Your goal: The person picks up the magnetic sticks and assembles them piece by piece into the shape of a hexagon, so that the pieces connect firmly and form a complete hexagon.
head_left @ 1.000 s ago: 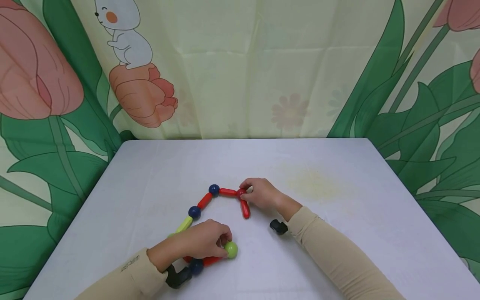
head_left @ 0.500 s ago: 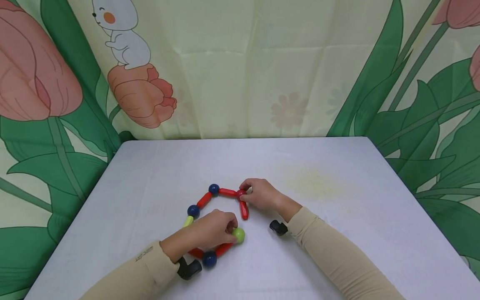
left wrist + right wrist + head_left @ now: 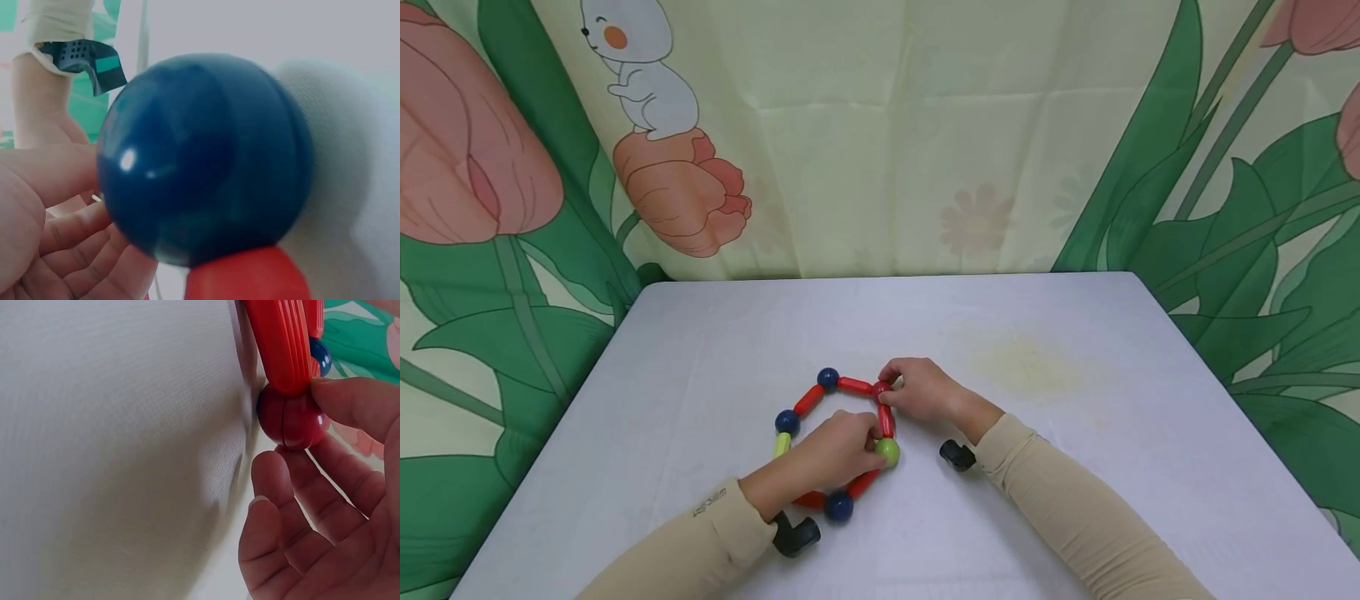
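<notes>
A ring of coloured balls joined by ridged rods lies on the table. At its right side my left hand [image 3: 831,450] pinches a light green ball [image 3: 888,452]. The lower end of a red rod [image 3: 886,422] meets that ball. My right hand [image 3: 925,388] holds the red ball [image 3: 290,422] at the rod's upper end between thumb and fingers. Below my left hand is a blue ball [image 3: 838,506], which fills much of the left wrist view. Two more blue balls and a yellow-green rod [image 3: 782,444] form the far left side. My left hand and forearm hide the ring's lower left.
The white table [image 3: 1037,500] reaches past the ring on all sides, with a faint yellow stain [image 3: 1026,362] at the back right. Behind it hangs a printed curtain [image 3: 880,167]. A black camera [image 3: 957,456] sits under my right wrist.
My left hand has moved right and away from me with the green ball, pulling the lower part of the ring along. The ball now meets the red rod's end. My right hand stays put.
</notes>
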### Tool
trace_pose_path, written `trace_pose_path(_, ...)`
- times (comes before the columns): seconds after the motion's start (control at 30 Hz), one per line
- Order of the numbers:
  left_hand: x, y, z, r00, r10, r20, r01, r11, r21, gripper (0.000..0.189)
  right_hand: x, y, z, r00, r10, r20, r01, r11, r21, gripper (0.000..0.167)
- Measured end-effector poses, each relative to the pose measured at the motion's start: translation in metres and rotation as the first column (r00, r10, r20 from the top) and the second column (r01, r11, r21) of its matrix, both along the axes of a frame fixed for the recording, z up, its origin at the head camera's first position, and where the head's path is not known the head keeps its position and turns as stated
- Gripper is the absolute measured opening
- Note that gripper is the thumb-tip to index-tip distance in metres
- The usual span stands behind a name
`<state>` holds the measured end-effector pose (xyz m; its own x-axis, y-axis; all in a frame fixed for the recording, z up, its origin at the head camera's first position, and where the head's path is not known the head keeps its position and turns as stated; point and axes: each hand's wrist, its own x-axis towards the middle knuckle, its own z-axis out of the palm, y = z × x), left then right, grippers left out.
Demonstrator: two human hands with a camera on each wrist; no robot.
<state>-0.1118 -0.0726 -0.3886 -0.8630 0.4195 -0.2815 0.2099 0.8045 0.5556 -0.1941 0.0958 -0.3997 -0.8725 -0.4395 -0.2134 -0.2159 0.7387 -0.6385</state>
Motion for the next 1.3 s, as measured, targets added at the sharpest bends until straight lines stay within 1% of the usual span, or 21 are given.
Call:
trace_pose_path(0.27, -0.001, 0.006, -0.001, 0.999, 0.037, 0.000, -0.037, 0.999, -0.006, 0.030, -0.001, -0.001, 0.003, 1.000, 0.000, 0.001, 0.000, 1.000, 0.019, 0.026)
trace_pose_path(0.4, -0.001, 0.006, 0.001, 0.999, 0.051, 0.005, -0.051, 0.999, -0.019, 0.032, -0.002, -0.001, 0.003, 1.000, -0.007, -0.003, 0.007, 1.000, 0.030, 0.026)
trace_pose_path(0.47, 0.001, 0.004, 0.002, 0.999, 0.048, -0.009, -0.048, 0.998, -0.039, 0.035, -0.003, 0.000, 0.003, 1.000, -0.005, -0.005, 0.005, 0.999, 0.032, 0.025)
trace_pose_path(0.53, 0.003, 0.001, 0.005, 0.999, 0.033, -0.021, -0.035, 0.996, -0.078, 0.039, -0.003, -0.001, 0.003, 1.000, -0.002, -0.003, 0.002, 0.999, 0.035, 0.026)
trace_pose_path(0.6, 0.007, -0.002, 0.008, 0.999, -0.001, -0.036, -0.004, 0.990, -0.140, 0.040, -0.004, -0.001, 0.003, 1.000, 0.001, 0.004, -0.001, 0.999, 0.039, 0.029)
trace_pose_path(0.73, 0.016, -0.007, 0.011, 0.996, -0.084, -0.037, 0.071, 0.963, -0.259, 0.036, -0.004, -0.001, 0.003, 1.000, 0.004, 0.018, -0.004, 0.999, 0.048, 0.036)
trace_pose_path(0.8, 0.019, -0.008, 0.009, 0.995, -0.098, -0.026, 0.086, 0.955, -0.285, 0.033, -0.004, -0.001, 0.003, 1.000, 0.005, 0.023, -0.006, 0.999, 0.050, 0.037)
trace_pose_path(0.97, 0.021, -0.006, 0.004, 0.997, -0.081, -0.003, 0.077, 0.952, -0.296, 0.032, -0.006, -0.001, 0.003, 0.999, 0.021, 0.031, -0.023, 0.998, 0.059, 0.037)
trace_pose_path(1.13, 0.021, -0.005, 0.003, 0.997, -0.073, -0.008, 0.068, 0.953, -0.295, 0.032, -0.008, 0.000, 0.004, 0.999, 0.023, 0.046, -0.027, 0.996, 0.086, 0.037)
trace_pose_path(1.3, 0.019, -0.002, 0.002, 0.999, -0.052, -0.015, 0.046, 0.959, -0.279, 0.033, -0.009, 0.000, 0.004, 0.999, 0.021, 0.036, -0.024, 0.996, 0.088, 0.037)
